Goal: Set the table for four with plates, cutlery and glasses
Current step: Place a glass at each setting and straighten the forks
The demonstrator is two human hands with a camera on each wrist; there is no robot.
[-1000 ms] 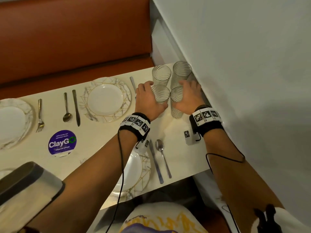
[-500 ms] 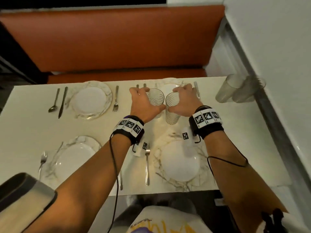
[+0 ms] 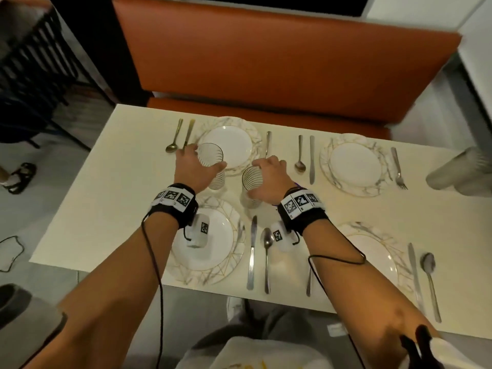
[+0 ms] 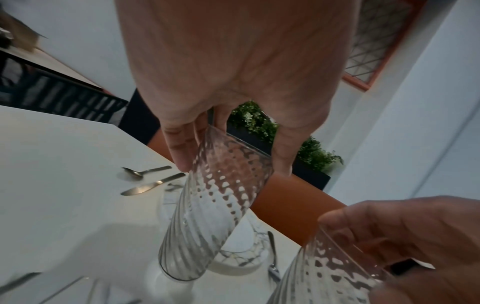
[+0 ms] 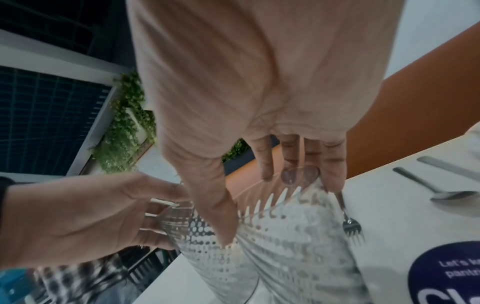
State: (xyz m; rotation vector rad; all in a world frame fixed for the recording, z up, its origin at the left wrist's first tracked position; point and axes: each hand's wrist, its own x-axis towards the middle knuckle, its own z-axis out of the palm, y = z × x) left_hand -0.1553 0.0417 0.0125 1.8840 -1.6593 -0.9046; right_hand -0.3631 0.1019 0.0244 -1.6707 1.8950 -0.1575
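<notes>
My left hand [image 3: 194,171] grips a ribbed clear glass [image 3: 213,158] from the side, at the near rim of the far-left plate [image 3: 255,139]. My right hand [image 3: 271,179] grips a second ribbed glass [image 3: 250,179] just to its right, over the table's middle. In the left wrist view, fingers and thumb wrap the glass [image 4: 215,205]. The right wrist view shows the same hold on the other glass [image 5: 293,236]. Two more glasses [image 3: 452,171] stand at the far right. Plates [image 3: 324,155], [image 3: 218,251], [image 3: 372,251] mark the other places, each with cutlery beside it.
An orange bench [image 3: 266,62] runs along the table's far side and a white wall [image 3: 476,49] closes the right end. A purple round sticker [image 5: 446,273] lies on the table. Knife [image 3: 251,254] and spoon [image 3: 267,257] lie below my right hand. Someone's sandalled foot [image 3: 18,177] stands on the floor, left.
Both hands have carried their glasses leftward, from the group by the wall to the table's middle and left. The other two glasses stayed by the wall.
</notes>
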